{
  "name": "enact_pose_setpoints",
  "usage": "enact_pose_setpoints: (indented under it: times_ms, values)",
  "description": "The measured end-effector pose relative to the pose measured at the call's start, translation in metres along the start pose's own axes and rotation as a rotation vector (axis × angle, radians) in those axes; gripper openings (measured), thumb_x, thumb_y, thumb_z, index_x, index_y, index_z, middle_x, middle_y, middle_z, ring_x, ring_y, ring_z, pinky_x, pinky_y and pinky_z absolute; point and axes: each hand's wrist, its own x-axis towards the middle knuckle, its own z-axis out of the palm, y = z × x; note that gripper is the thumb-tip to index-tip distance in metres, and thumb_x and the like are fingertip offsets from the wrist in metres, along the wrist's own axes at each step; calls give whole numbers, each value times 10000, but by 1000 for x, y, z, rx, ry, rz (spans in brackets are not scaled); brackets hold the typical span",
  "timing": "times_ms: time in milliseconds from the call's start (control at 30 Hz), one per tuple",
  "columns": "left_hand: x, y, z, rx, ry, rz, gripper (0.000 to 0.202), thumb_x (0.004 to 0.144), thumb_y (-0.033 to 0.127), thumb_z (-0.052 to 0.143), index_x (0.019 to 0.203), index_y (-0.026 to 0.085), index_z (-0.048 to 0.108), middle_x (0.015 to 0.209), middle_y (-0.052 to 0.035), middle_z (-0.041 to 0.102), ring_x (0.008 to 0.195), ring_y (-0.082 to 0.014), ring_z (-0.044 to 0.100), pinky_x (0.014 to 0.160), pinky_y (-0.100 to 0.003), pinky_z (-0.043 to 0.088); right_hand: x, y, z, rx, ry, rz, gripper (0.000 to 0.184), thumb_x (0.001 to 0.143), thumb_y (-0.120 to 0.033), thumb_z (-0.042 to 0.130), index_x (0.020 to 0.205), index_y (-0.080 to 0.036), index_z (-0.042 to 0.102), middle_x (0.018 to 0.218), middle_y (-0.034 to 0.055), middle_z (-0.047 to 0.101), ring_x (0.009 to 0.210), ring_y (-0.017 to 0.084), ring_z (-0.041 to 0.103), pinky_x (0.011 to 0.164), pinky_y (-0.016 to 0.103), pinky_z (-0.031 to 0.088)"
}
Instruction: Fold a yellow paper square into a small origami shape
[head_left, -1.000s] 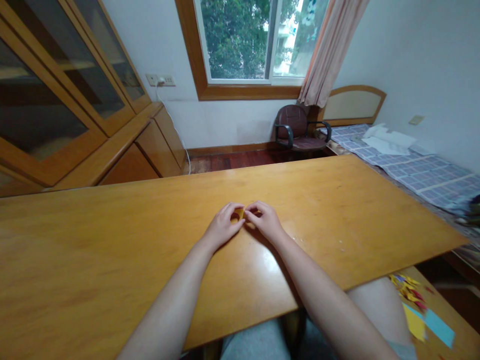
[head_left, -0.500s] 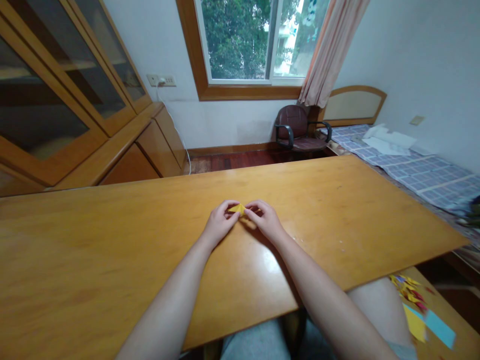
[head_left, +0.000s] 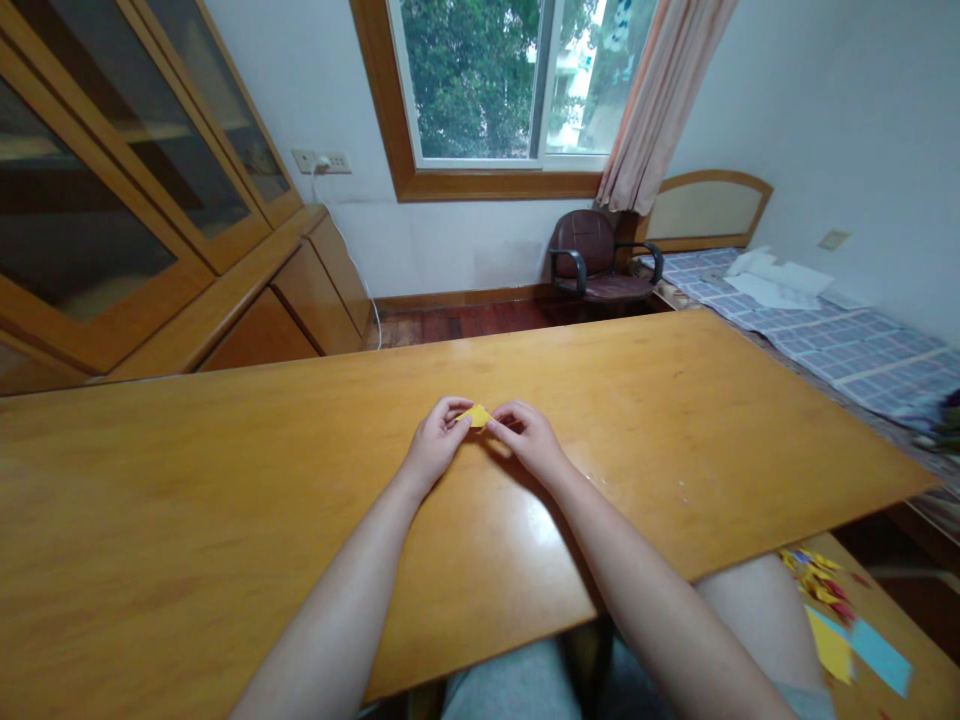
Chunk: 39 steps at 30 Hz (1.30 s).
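A small folded piece of yellow paper (head_left: 478, 415) is held just above the wooden table (head_left: 262, 500), between my two hands. My left hand (head_left: 439, 438) pinches its left end, thumb in front and fingers behind. At its right end, my right hand (head_left: 529, 435) grips the paper between thumb and fingertips. The fingers behind the paper are partly hidden, and its exact folds are too small to make out.
On a lower wooden surface at the right lie several small folded papers (head_left: 817, 580), a yellow sheet (head_left: 831, 645) and a light blue sheet (head_left: 881, 655). Small white bits (head_left: 682, 485) dot the table. Beyond it stand a chair (head_left: 592, 255) and a bed (head_left: 847, 335).
The yellow paper has turned a little, showing a flatter, wider face. My left thumb has shifted slightly left along it; my right hand has barely moved.
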Motion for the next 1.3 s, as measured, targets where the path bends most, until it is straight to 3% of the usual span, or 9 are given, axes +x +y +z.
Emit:
enact_pose_setpoints:
  times_ms: [267, 467, 867, 1133, 1300]
  values:
    - [-2, -4, 1, 34, -25, -8, 289, 810, 388, 649, 923, 197, 464, 1020, -71, 690, 1007, -193, 661, 891, -361, 513, 0, 0, 0, -33, 25, -34, 115, 851, -298, 654, 819, -190, 674, 834, 39, 665, 773, 162, 618, 737, 280, 492]
    - [-4, 8, 2, 220, -17, 26, 222, 844, 399, 600, 822, 190, 529, 856, -10, 657, 837, -154, 637, 789, -289, 502, 0, -8, -2, -35, 30, -55, 101, 856, -287, 644, 821, -196, 673, 857, 46, 674, 801, 169, 624, 747, 291, 498]
    - [-2, 5, -2, 257, 2, 5, 226, 866, 416, 530, 809, 198, 514, 696, 43, 529, 660, -122, 517, 638, -226, 416, -1, -1, 0, -31, 0, -36, 183, 789, -308, 726, 914, -195, 654, 909, 38, 641, 779, 150, 612, 701, 269, 504]
    - [-3, 7, 1, 122, -92, -56, 225, 860, 430, 513, 804, 216, 473, 742, 32, 608, 762, -159, 629, 727, -275, 487, -1, -5, 1, -130, 28, -55, 80, 808, -234, 668, 858, -196, 619, 818, 12, 604, 688, 134, 571, 633, 253, 472]
    - [-5, 8, 2, -80, -186, -170, 239, 860, 442, 506, 789, 227, 429, 719, 16, 664, 695, -177, 664, 732, -332, 527, -2, -10, -3, -174, 24, -83, 64, 878, -234, 576, 895, -199, 627, 855, 32, 623, 725, 144, 583, 666, 262, 472]
